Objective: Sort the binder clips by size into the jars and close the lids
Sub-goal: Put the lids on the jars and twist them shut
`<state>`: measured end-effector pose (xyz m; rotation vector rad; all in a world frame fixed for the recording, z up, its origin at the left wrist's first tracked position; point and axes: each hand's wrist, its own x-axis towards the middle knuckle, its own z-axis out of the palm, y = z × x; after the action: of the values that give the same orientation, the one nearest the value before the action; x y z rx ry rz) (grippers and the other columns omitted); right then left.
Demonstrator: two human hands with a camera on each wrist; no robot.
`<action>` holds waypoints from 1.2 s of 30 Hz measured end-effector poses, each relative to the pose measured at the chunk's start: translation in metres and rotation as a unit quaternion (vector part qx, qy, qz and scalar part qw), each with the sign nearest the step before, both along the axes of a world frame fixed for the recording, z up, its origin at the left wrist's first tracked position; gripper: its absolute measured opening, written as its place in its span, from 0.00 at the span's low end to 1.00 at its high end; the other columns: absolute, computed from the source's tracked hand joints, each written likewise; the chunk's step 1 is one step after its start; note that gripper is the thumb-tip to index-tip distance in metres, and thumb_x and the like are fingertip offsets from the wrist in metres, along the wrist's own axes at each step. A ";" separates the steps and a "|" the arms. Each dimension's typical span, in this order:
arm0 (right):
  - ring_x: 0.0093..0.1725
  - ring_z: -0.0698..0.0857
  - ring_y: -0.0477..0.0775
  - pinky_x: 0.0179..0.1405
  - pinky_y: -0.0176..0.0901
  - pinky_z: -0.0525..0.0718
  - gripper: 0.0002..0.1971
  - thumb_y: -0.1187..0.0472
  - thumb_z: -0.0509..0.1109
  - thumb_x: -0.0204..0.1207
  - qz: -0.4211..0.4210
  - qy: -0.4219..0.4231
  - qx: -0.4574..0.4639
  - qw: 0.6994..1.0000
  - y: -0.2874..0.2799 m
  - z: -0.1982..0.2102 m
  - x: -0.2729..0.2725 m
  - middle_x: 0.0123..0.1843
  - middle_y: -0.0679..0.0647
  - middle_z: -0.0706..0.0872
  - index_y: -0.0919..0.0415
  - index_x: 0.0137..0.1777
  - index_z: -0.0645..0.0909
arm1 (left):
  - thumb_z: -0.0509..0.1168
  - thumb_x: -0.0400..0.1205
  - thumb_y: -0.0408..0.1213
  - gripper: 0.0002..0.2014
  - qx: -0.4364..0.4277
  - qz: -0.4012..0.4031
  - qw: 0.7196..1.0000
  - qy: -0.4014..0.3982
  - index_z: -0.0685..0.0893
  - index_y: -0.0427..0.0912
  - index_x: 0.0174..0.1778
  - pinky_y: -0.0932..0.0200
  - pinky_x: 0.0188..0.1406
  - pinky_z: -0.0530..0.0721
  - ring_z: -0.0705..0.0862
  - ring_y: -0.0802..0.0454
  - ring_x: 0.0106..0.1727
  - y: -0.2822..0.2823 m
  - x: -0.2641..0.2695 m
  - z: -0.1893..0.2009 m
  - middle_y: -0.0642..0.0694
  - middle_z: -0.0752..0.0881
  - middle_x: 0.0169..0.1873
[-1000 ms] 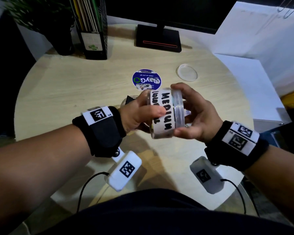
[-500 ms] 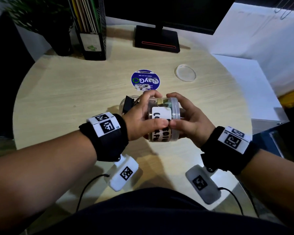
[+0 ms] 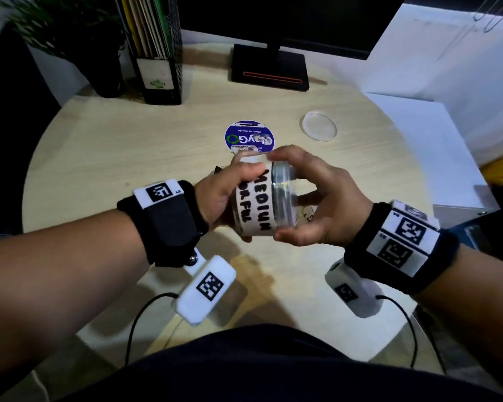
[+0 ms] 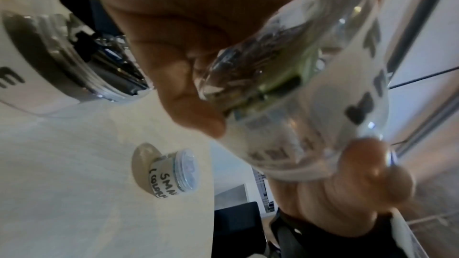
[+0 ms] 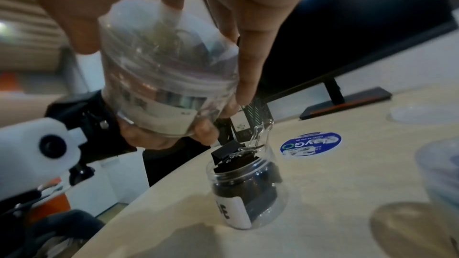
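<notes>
Centre frame: left hand (image 3: pixel 218 195) gripped the clear, MEDIUM-labelled plastic jar (image 3: pixel 254 208), raised since earlier; right hand (image 3: pixel 325 204) clasped its transparent lid (image 3: pixel 283 195), probably tightening.

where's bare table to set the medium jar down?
Widest bare patch: the left side of the table, between the file holder and the left hand. Another lies between the sticker and the monitor base. Crowded under the hands: the large jar and small jar stand there.

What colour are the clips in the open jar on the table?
Black clips, seen best in the right wrist view.
</notes>
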<state>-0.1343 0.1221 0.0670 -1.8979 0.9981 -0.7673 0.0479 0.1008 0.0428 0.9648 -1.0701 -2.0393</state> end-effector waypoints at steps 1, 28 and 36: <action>0.66 0.76 0.52 0.45 0.44 0.88 0.42 0.52 0.83 0.53 0.016 0.027 -0.024 0.999 -0.001 0.001 -0.001 0.64 0.46 0.75 0.45 0.68 0.69 | 0.66 0.64 0.55 0.30 0.016 -0.031 0.999 -0.004 0.79 0.43 0.60 0.55 0.21 0.83 0.85 0.35 0.38 0.000 0.002 -0.003 0.23 0.81 0.55; 0.58 0.83 0.45 0.48 0.40 0.85 0.39 0.51 0.82 0.50 -0.049 -0.041 0.057 0.996 0.015 -0.027 -0.014 0.62 0.44 0.79 0.29 0.63 0.72 | 0.66 0.57 0.56 0.32 0.009 0.005 0.997 -0.079 0.77 0.47 0.56 0.58 0.27 0.83 0.83 0.42 0.36 0.007 -0.016 -0.016 0.37 0.82 0.43; 0.69 0.76 0.67 0.60 0.57 0.81 0.39 0.48 0.81 0.57 0.098 0.171 -0.282 0.939 0.006 -0.025 -0.015 0.70 0.70 0.72 0.52 0.69 0.69 | 0.61 0.70 0.58 0.20 0.128 -0.067 0.989 -0.030 0.86 0.49 0.48 0.57 0.16 0.81 0.84 0.42 0.23 0.010 0.000 -0.013 0.41 0.86 0.31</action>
<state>-0.1493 0.1283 0.0418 -2.6561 0.8222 -0.6610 0.0475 0.1108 0.0294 1.1153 -0.9393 -2.3126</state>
